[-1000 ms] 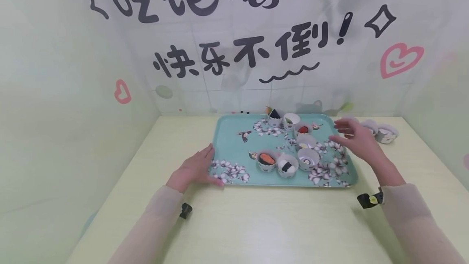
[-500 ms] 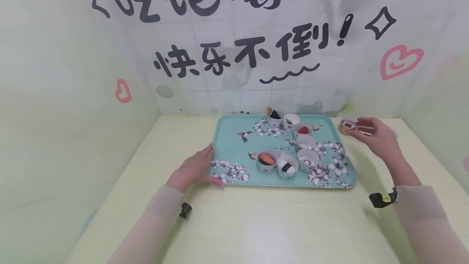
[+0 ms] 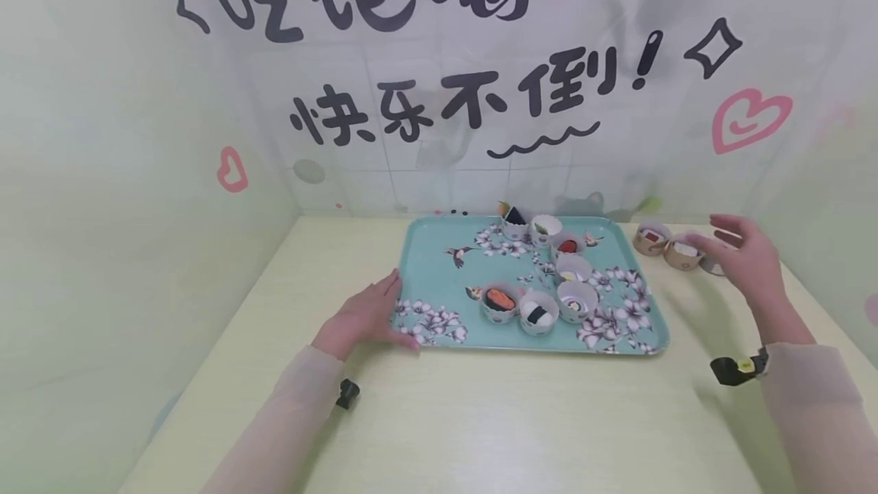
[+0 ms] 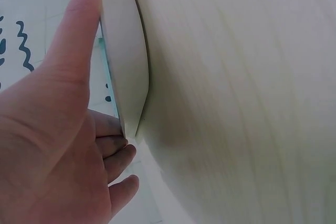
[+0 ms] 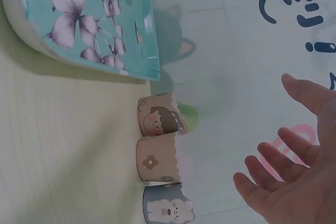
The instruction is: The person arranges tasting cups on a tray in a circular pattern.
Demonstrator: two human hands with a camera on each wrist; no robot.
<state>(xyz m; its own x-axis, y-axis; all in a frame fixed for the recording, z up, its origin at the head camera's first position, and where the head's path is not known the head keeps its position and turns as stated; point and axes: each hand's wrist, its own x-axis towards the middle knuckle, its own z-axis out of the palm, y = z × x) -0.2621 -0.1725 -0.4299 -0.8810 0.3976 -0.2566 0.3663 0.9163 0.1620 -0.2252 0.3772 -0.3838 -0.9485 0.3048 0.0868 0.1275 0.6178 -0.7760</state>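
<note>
My left hand [image 3: 366, 315] lies against the left front corner of a turquoise flowered tray [image 3: 439, 231], fingers along its side. In the left wrist view the thumb stretches along the tray's pale outer wall [image 4: 126, 56]. Over the table right of the tray hovers my right hand [image 3: 751, 265], fingers spread and holding nothing. Beside it stand a brown paper cup [image 3: 652, 238] with a red-topped white piece, another brown paper cup [image 3: 684, 251] with a white piece, and a grey paper cup [image 5: 168, 204] with a bear print, partly hidden by the hand in the head view.
On the tray stand several paper cups with sushi-like pieces, among them an orange-topped one [image 3: 499, 301], a white one with a black band [image 3: 538, 312] and a black triangle [image 3: 514, 219]. A printed sheet [image 3: 411, 189] covers the wall behind the table.
My right hand has moved rightward from the tray's right edge, past the brown cups, to above the grey cup. Both brown cups now show uncovered. The left hand and tray have barely moved.
</note>
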